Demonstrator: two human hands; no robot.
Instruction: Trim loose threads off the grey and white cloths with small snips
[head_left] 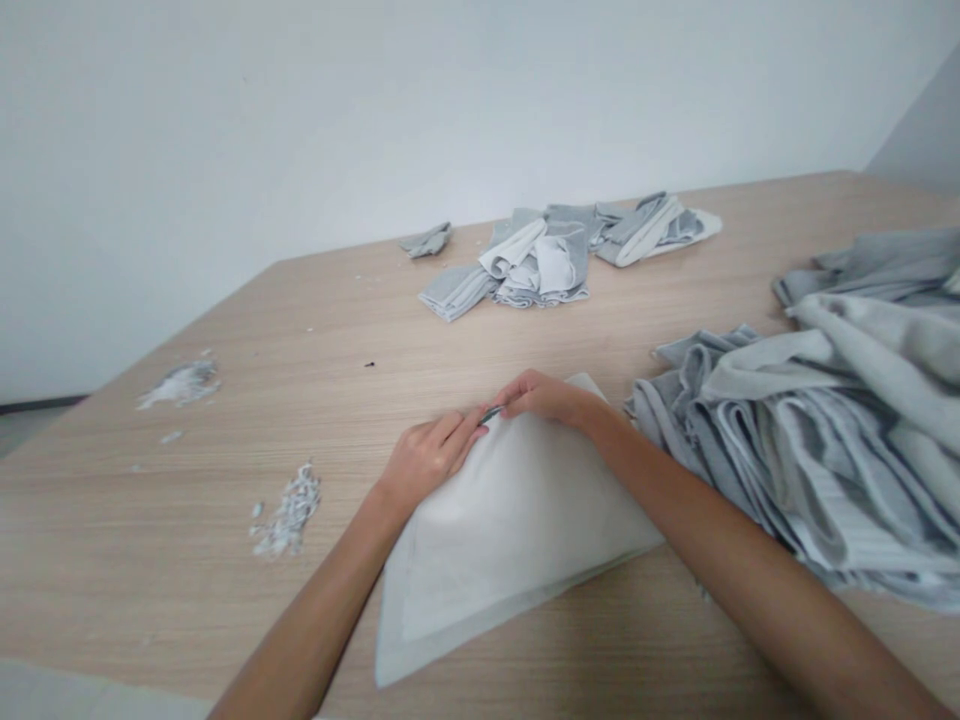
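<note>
Two bare forearms reach in from the bottom edge and meet over a pale cloth [495, 530] spread flat on the wooden table [315, 330]. The left hand [427, 458] lies knuckles up, wrist low, with its fingers curled and pinched on the cloth's far edge. The right hand [547, 398] comes in from the other side, its arm stretched long across the cloth's right corner, and its fingertips close on a small dark tool [491, 413] that pokes out toward the left hand; what kind of tool it is cannot be made out. The two sets of fingertips nearly touch at that spot, right on the cloth's upper edge.

The cloth sits in the near middle of the table, one corner pointing toward the bottom of the view. Just beside it on the right lies a big heap of grey cloths [825, 440], loosely draped over one another. Well apart, near the far edge by the wall [300, 120], rests a smaller pile of folded cloths [547, 255]. To the left, little clumps of white scraps [289, 510] and fluff [180, 383] dot the tabletop.
</note>
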